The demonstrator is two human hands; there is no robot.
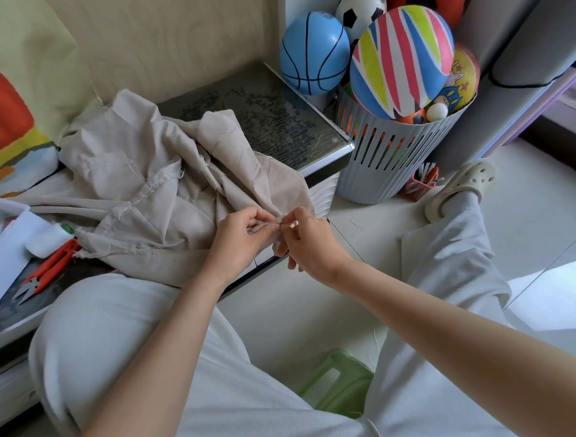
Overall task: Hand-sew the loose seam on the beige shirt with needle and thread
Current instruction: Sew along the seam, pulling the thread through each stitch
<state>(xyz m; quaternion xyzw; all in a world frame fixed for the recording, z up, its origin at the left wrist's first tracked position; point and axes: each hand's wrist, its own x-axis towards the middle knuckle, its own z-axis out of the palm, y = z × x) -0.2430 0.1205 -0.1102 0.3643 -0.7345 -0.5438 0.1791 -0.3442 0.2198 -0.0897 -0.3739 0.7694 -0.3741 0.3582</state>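
In the middle of the frame, the left hand (244,235) is holding a folded edge of the beige shirt (140,191), its grip pinching the cloth. The right hand (309,242) is pinching the same edge just beside it, fingertips touching. The shirt is lying crumpled on the dark surface (275,119), centre left. Red scissors (48,268) and a white spool (48,240) are lying at the left edge.

Beige shirt (140,191) — crumpled on the low table, edge pinched.
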